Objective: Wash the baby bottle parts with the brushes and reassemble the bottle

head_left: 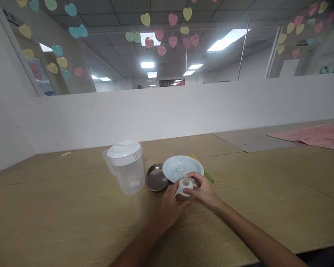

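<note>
In front of the bowl, both hands are around a baby bottle (185, 185) with a white collar and a pale teat pointing up. My left hand (172, 204) is wrapped around the bottle's body from the left and below. The fingers and thumb of my right hand (202, 189) close on the collar from the right. Just behind is a white bowl (169, 163), with a clear domed piece (180, 169) and a thin line across its inside. My hands cover part of the bottle's lower body.
A round metal dish (157, 178) sits left of the bowl, and beyond it stands a clear pitcher (130, 178) with a white lid. A green handle (210, 177) pokes out behind the bowl, near a yellow piece (194, 157). Pink cloth (317, 134) lies far right.
</note>
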A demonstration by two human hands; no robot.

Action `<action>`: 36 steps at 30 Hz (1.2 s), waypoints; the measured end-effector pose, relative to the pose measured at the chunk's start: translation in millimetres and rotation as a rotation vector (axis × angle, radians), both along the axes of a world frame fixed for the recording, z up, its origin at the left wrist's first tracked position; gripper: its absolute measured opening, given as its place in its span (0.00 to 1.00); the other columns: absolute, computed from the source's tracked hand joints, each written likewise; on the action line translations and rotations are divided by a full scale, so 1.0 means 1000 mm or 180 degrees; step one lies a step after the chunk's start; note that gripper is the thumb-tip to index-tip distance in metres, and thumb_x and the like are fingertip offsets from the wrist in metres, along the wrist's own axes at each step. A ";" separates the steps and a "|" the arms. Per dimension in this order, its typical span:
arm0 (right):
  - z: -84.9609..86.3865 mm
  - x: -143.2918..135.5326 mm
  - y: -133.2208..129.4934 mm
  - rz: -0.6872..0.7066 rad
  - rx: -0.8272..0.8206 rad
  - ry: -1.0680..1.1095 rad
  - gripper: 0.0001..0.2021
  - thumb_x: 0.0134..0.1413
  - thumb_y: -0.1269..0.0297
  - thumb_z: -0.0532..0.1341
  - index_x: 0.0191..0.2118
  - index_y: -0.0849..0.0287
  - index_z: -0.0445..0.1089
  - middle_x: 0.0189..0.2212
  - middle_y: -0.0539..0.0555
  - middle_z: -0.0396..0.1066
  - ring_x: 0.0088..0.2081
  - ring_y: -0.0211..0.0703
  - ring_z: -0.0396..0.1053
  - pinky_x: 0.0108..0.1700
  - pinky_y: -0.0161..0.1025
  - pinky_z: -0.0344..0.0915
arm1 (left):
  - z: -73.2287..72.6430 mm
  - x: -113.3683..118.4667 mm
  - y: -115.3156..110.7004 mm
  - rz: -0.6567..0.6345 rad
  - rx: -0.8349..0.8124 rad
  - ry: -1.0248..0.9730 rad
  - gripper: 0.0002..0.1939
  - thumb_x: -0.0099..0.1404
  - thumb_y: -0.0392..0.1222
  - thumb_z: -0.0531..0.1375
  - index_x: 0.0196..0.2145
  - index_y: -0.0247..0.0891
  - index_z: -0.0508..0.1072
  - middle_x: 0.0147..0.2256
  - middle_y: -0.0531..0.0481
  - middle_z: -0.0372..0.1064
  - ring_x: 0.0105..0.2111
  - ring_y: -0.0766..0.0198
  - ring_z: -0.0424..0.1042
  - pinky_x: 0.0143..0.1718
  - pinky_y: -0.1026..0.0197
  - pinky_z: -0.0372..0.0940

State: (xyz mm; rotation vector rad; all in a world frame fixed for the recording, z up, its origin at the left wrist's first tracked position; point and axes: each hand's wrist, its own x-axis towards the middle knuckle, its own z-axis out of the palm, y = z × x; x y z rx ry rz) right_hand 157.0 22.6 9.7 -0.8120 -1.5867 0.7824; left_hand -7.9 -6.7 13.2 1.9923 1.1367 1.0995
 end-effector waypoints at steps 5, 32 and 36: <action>0.012 0.012 0.001 0.0657 -0.0325 0.0065 0.21 0.39 0.53 0.69 0.40 0.59 0.73 0.39 0.56 0.75 0.41 0.49 0.72 0.43 0.45 0.69 | 0.003 -0.001 -0.002 -0.0312 -0.0212 -0.0208 0.36 0.55 0.47 0.64 0.59 0.42 0.59 0.53 0.47 0.66 0.52 0.55 0.66 0.51 0.53 0.64; -0.011 0.022 0.012 -0.1203 0.1668 -0.1100 0.15 0.61 0.62 0.49 0.50 0.56 0.64 0.40 0.57 0.72 0.45 0.48 0.68 0.52 0.52 0.61 | -0.010 -0.001 0.002 0.0160 0.0267 0.0220 0.36 0.53 0.43 0.66 0.58 0.40 0.61 0.48 0.45 0.68 0.48 0.54 0.67 0.51 0.51 0.62; -0.010 0.021 0.007 -0.0765 0.1710 -0.1017 0.19 0.59 0.53 0.51 0.51 0.57 0.64 0.44 0.59 0.71 0.48 0.51 0.67 0.51 0.50 0.62 | -0.009 -0.001 0.000 0.0076 0.0214 0.0199 0.36 0.53 0.45 0.66 0.58 0.41 0.61 0.49 0.45 0.68 0.49 0.54 0.66 0.51 0.52 0.61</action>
